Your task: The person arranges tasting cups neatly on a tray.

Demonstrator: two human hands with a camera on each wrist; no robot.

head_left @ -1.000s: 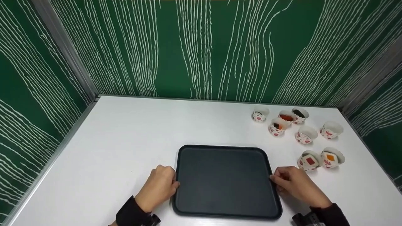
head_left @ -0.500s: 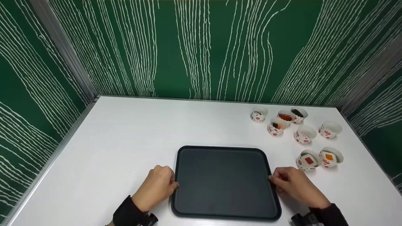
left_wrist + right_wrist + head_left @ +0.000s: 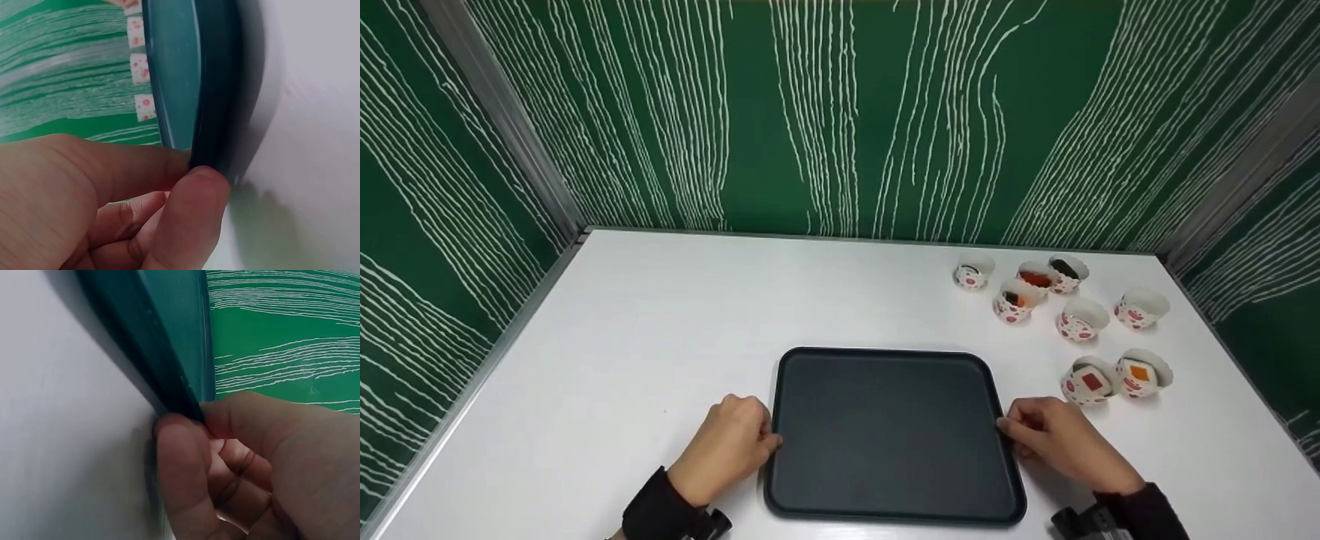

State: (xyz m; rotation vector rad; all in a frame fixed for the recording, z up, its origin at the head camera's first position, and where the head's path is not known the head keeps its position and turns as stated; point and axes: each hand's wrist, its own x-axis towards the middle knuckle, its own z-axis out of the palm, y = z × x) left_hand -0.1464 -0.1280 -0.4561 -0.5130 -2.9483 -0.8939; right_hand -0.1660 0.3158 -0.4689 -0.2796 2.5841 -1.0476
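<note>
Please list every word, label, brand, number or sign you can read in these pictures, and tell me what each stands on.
There is no readable text.
Dark rectangular tray with a raised rim: no lettering visible.
White scalloped cups with red prints: the prints are too small to tell whether they include lettering.
Green wall with wavy white lines: lines only.
Black device at the right wrist: any markings are too small to read.

I find the tray (image 3: 892,435) consistent with smooth plastic, matt overall and faintly glossy at its edges; the counter (image 3: 660,315) reads smooth with a soft sheen. The cups (image 3: 1076,328) appear to be paper, matt outside, and the wristbands (image 3: 656,508) matt cloth. I record dull metal on the corner post (image 3: 501,112) and a smooth wall (image 3: 751,112), material undetermined from here.
</note>
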